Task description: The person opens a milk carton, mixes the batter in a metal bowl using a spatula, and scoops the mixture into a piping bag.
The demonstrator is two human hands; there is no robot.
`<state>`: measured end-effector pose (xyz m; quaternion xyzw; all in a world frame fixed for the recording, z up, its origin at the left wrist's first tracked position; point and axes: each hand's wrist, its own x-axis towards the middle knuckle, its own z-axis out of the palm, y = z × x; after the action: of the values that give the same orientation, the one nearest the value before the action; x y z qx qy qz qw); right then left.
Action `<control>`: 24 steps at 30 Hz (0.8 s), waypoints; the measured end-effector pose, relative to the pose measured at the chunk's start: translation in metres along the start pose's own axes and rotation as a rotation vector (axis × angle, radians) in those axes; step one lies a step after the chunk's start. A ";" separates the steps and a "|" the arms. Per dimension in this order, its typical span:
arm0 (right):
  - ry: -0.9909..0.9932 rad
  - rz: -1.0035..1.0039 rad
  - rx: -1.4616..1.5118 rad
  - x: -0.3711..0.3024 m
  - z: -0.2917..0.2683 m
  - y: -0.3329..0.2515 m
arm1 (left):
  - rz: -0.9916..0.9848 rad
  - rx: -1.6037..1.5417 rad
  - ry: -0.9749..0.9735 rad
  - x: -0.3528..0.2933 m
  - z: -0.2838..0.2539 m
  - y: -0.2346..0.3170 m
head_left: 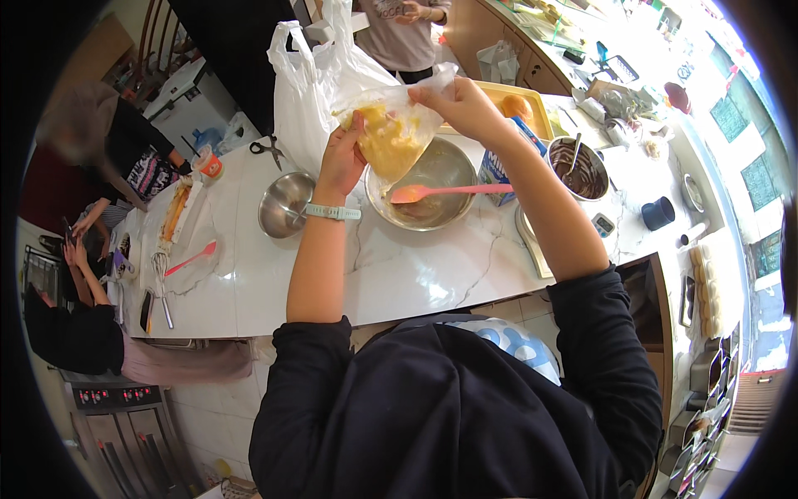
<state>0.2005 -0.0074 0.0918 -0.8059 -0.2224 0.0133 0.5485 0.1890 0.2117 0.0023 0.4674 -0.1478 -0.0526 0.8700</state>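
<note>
A clear plastic bag (391, 143) with a thick yellow mixture in it hangs above a large steel bowl (445, 218). My left hand (342, 158) grips the bag's left side, thumb against the filled part. Up at the gathered top right, my right hand (465, 108) pinches the bag's plastic. A pink spatula (409, 194) lies across the bowl, its handle pointing right. Traces of yellow mixture cling to the bowl's inside. Just left of it stands a smaller, shiny steel bowl (283, 206).
Behind the bag stands a white plastic carrier bag (303, 100). Scissors (268, 150), a whisk (162, 287) and another pink spatula (193, 258) lie to the left. At right are a milk carton (496, 170), a chocolate-smeared bowl (592, 179) and a dark cup (658, 214). Other people stand around the counter.
</note>
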 end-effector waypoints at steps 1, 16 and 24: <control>0.041 0.041 -0.145 0.000 -0.006 -0.001 | 0.029 0.020 -0.028 -0.002 0.016 0.005; 0.071 -0.327 0.209 -0.005 0.005 0.038 | 0.158 -0.179 0.033 0.033 0.065 -0.017; -0.056 -0.147 0.151 -0.011 0.043 0.063 | 0.601 1.018 0.083 0.072 0.079 0.014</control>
<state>0.2004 0.0072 0.0163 -0.7430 -0.2947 0.0121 0.6008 0.2327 0.1403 0.0701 0.7652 -0.2461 0.2922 0.5182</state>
